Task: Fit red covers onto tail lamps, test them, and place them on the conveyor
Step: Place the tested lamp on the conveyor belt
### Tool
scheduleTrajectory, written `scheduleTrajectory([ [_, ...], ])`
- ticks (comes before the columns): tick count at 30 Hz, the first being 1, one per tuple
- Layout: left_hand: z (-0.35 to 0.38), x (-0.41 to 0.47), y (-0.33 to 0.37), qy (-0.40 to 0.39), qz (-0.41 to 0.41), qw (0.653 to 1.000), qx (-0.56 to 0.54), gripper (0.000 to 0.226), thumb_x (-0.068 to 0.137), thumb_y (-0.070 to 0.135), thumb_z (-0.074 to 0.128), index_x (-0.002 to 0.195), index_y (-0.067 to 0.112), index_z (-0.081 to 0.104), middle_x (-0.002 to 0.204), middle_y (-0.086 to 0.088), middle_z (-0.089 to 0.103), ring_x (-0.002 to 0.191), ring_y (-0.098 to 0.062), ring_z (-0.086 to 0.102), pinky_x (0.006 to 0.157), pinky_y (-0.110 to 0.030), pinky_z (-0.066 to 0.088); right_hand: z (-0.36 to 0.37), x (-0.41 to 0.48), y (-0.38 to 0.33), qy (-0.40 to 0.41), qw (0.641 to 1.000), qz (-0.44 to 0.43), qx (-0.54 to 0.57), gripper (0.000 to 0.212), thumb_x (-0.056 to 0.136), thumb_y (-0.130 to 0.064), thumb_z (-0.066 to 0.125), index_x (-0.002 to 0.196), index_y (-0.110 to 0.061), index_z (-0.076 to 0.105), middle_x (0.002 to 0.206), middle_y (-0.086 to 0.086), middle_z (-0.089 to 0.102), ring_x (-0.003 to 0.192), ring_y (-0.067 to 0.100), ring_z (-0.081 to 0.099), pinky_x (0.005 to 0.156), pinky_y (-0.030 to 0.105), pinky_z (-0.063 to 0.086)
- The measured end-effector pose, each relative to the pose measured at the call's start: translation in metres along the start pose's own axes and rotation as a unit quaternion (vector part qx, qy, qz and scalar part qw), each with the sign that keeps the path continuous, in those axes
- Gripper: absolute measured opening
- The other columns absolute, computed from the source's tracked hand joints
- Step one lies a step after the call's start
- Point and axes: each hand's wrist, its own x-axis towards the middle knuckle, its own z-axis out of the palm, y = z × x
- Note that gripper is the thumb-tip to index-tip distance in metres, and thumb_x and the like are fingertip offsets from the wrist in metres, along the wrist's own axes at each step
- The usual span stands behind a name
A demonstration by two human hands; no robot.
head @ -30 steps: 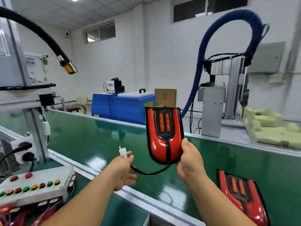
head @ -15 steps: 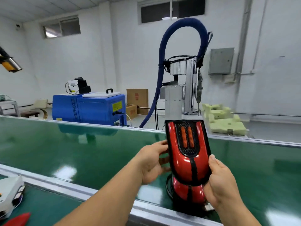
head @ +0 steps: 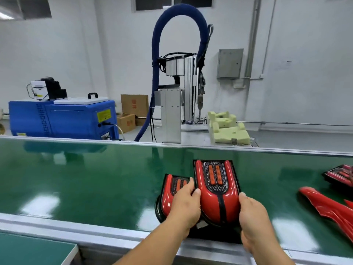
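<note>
A red tail lamp [head: 216,190] with a black mesh centre and two orange strips sits low over the green conveyor belt [head: 86,178], held between both hands. My right hand [head: 254,224] grips its lower right edge. My left hand [head: 184,206] holds its left edge and lies across a second red tail lamp [head: 170,194] that rests on the belt just to the left. Whether the held lamp touches the belt I cannot tell.
Another tail lamp [head: 342,175] and a loose red cover [head: 328,207] lie on the belt at the right. Behind the belt stand a blue machine [head: 63,117], a grey column with a blue hose [head: 171,115] and yellow foam fixtures [head: 227,127]. The belt's metal rail [head: 95,232] runs in front.
The held lamp has come down from chest height to the belt, beside the second lamp. My view has turned right, so the button box is gone and more parts show at the right.
</note>
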Motion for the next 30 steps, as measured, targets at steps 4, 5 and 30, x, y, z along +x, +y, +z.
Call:
scheduleTrajectory([
  [4, 0.007, 0.0, 0.007, 0.007, 0.014, 0.99, 0.142, 0.05, 0.107, 0.023, 0.033, 0.156, 0.021, 0.023, 0.157, 0.002, 0.034, 0.124, -0.002, 0.038, 0.096, -0.013, 0.024, -0.011, -0.004, 0.0, 0.032, 0.993, -0.034, -0.112, 0.035, 0.096, -0.019, 0.042, 0.061, -0.02, 0.038, 0.057, 0.003, 0.034, 0.06, 0.018, 0.03, 0.061, 0.033, 0.027],
  [5, 0.01, -0.001, 0.01, 0.004, 0.019, 0.982, 0.19, 0.05, 0.107, 0.023, 0.032, 0.156, 0.02, 0.022, 0.154, -0.003, 0.038, 0.12, -0.005, 0.042, 0.095, -0.016, 0.03, -0.014, -0.006, 0.0, 0.036, 0.988, -0.045, -0.142, 0.036, 0.094, -0.017, 0.043, 0.059, -0.02, 0.034, 0.055, 0.001, 0.031, 0.058, 0.018, 0.028, 0.058, 0.032, 0.025],
  [30, 0.013, -0.002, 0.003, 0.015, 0.151, 0.835, 0.528, 0.051, 0.097, 0.01, 0.045, 0.146, 0.011, 0.035, 0.135, -0.005, 0.043, 0.124, -0.027, 0.035, 0.109, -0.041, 0.031, -0.033, 0.003, 0.004, 0.045, 0.901, -0.091, -0.422, 0.054, 0.102, -0.027, 0.033, 0.055, -0.008, 0.051, 0.066, 0.01, 0.058, 0.065, 0.018, 0.05, 0.059, 0.034, 0.033],
])
